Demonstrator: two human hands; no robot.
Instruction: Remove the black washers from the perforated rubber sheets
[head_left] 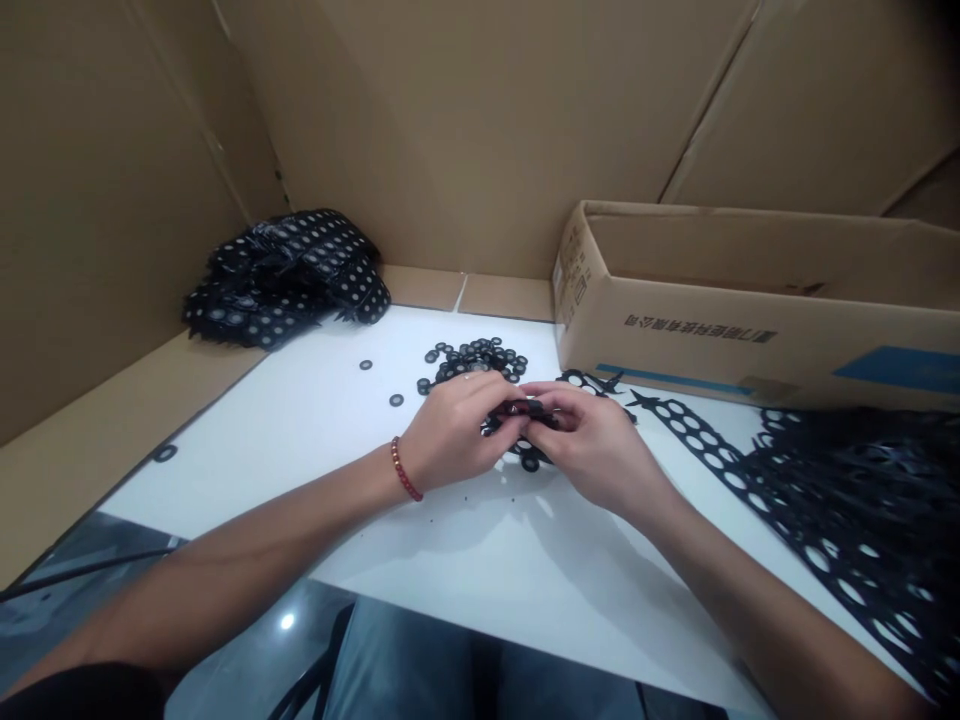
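Note:
My left hand (466, 425) and my right hand (596, 440) meet over the white table, fingertips closed around a black perforated rubber sheet (523, 408). Most of the held piece is hidden by fingers and thumbs. Just behind my left hand lies a pile of small black rubber rings (480, 357). A few more rings (530, 464) show under my hands. Loose rings rest to the left, one ring (396, 400) near the pile and another ring (165, 454) at the table's left edge.
A bundle of black sheets (289, 270) with pale round dots sits at the back left. On the right are heaped punched-out black sheets (847, 500) full of holes. An open cardboard box (750, 330) stands behind them. Cardboard walls (450, 130) enclose the table (480, 560).

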